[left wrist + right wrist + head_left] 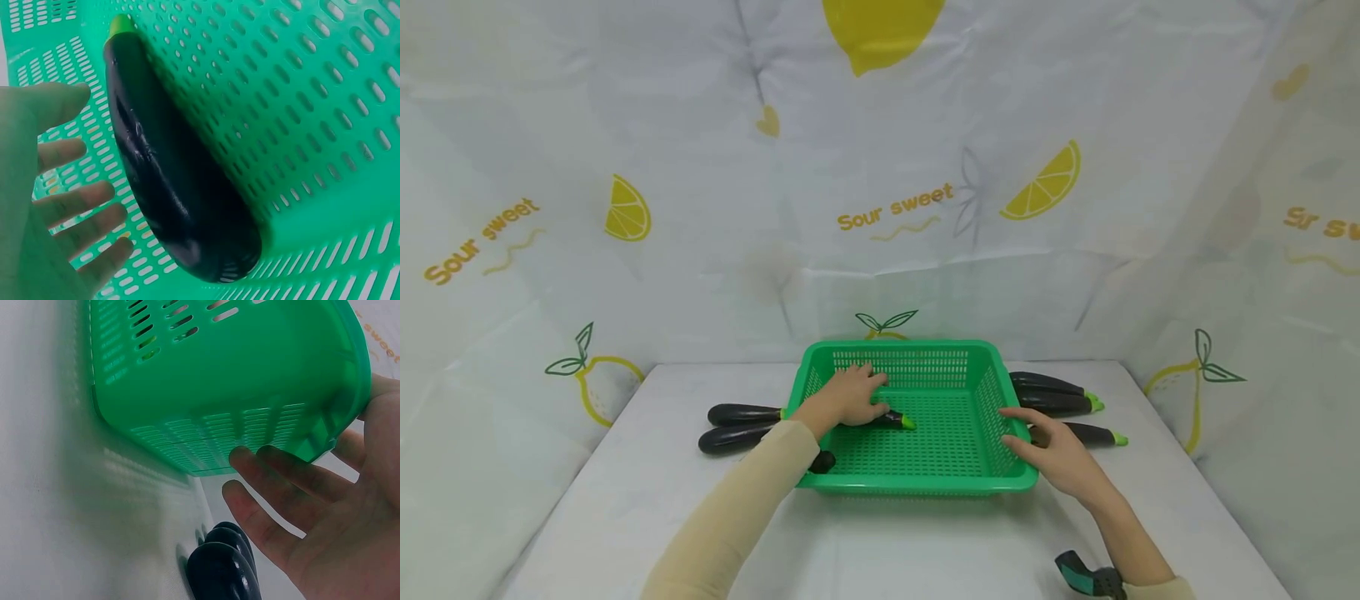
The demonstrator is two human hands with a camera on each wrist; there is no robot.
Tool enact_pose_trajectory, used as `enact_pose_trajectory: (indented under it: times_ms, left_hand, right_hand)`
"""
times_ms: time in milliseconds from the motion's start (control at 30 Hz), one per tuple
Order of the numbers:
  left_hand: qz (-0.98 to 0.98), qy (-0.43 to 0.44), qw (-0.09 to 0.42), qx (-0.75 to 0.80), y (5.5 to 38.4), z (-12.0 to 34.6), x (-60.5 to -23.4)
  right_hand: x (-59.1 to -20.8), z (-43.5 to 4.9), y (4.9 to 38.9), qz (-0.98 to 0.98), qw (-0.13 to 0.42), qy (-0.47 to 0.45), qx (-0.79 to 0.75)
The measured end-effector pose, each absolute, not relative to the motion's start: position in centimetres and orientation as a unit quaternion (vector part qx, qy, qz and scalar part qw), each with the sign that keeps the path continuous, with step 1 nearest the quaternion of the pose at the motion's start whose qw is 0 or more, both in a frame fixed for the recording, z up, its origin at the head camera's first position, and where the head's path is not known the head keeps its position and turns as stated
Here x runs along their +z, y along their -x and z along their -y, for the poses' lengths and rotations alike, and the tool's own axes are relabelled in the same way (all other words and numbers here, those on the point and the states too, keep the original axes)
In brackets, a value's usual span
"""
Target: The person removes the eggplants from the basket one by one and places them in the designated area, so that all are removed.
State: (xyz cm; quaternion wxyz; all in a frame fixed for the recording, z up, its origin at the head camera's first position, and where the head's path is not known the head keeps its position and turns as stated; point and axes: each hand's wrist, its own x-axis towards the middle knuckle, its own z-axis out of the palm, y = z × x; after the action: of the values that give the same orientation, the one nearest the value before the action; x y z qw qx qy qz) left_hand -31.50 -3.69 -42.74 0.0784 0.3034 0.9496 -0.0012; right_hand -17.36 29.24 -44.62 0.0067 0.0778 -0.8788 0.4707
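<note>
A green plastic basket with slotted walls stands in the middle of the table. Inside it lies one dark, glossy eggplant with a green stem end, along the basket's left side. My left hand reaches into the basket over this eggplant. In the left wrist view the fingers are spread beside the eggplant, apart from it. My right hand holds the basket's right rim, thumb and forefinger over the edge. Its other fingers extend along the outside of the wall.
Two eggplants lie to the left of the basket, partly hidden by the sleeve. On the right, three more eggplants lie close by the basket wall. A white cloth with lemon prints hangs behind the white table.
</note>
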Motion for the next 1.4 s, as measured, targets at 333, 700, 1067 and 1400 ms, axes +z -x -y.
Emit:
enact_pose_trajectory:
  times_ms: [333,700,1067,1400]
  left_hand:
    - [-0.944,-0.308,0.107,-0.053,30.9,3.0,-42.8]
    - [-0.939,-0.305,0.129,-0.086,30.7,2.4,-43.2]
    - [-0.926,-0.339,0.156,-0.05,30.2,2.3,-43.3]
    - [-0.915,-0.384,0.08,-0.096,30.6,2.4,-42.0]
  right_hand:
    - [-44.5,-29.2,17.4,0.88,0.008,-0.079,0.468]
    - [-44.6,-29.1,17.3,0.879,0.01,-0.08,0.47]
    - [-44.4,-28.9,17.2,0.88,0.007,-0.083,0.467]
    - [-44.3,-28.9,17.2,0.878,0.008,-0.081,0.472]
